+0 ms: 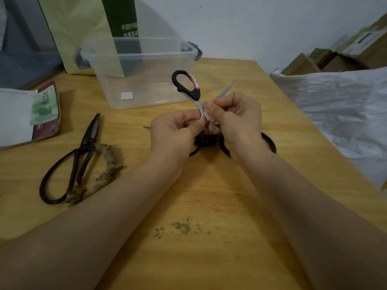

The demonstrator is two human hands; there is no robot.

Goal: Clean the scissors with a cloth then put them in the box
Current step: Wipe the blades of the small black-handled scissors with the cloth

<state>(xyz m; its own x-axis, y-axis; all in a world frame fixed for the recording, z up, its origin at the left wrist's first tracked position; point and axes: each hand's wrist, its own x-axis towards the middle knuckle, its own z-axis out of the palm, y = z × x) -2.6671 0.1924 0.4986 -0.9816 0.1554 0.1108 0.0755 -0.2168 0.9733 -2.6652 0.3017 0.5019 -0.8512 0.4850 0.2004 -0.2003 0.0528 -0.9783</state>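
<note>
Black-handled scissors [187,84] stand spread open above the wooden table [209,206], one handle loop up, one blade tip poking out to the right of my hands. My left hand [173,132] pinches the metal shank near the pivot. My right hand [236,118] pinches a small pale cloth [212,122] against the blade. A clear plastic box [142,72] with grey latches stands open just behind, with nothing seen inside. Another pair with black loop handles [270,143] lies under my hands, mostly hidden.
Old dark iron scissors [83,151] with a frayed wrapped handle lie at the left. A packet and papers [31,116] sit at the far left edge. A paper bag [83,32] stands behind the box. White plastic sheeting [339,105] covers things right of the table.
</note>
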